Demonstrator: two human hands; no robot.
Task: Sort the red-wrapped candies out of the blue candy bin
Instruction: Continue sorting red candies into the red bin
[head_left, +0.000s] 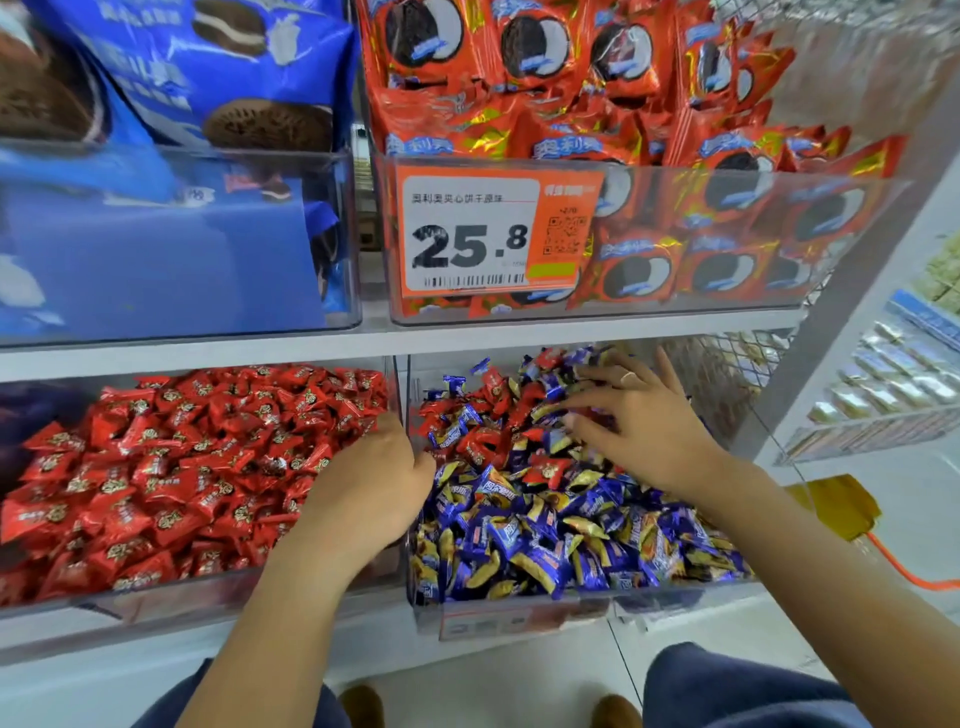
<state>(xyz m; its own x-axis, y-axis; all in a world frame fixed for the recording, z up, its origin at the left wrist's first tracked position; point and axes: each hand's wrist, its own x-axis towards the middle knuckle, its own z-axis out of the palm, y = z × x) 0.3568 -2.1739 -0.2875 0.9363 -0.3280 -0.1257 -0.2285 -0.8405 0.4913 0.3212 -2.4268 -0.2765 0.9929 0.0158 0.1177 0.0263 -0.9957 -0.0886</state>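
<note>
Lower right of frame: clear plastic bin (519, 613) of blue-and-gold wrapped candies (545, 535), small red foil-wrapped candies (545, 470) scattered toward its back. Red pieces likely light, crinkly, slippery; best pinched by the twisted ends. Right hand (644, 421) spread flat over the pile; left hand (374, 483) at the divider, fingers hidden, grasp undeterminable.

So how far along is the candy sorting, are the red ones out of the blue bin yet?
Not yet. The front of the blue candy bin already looks mostly blue. The right hand is spread over the pile, the left hand sits at the divider; whether it holds anything is unclear. Left to do: many red candies remain mixed in toward the back.
</note>
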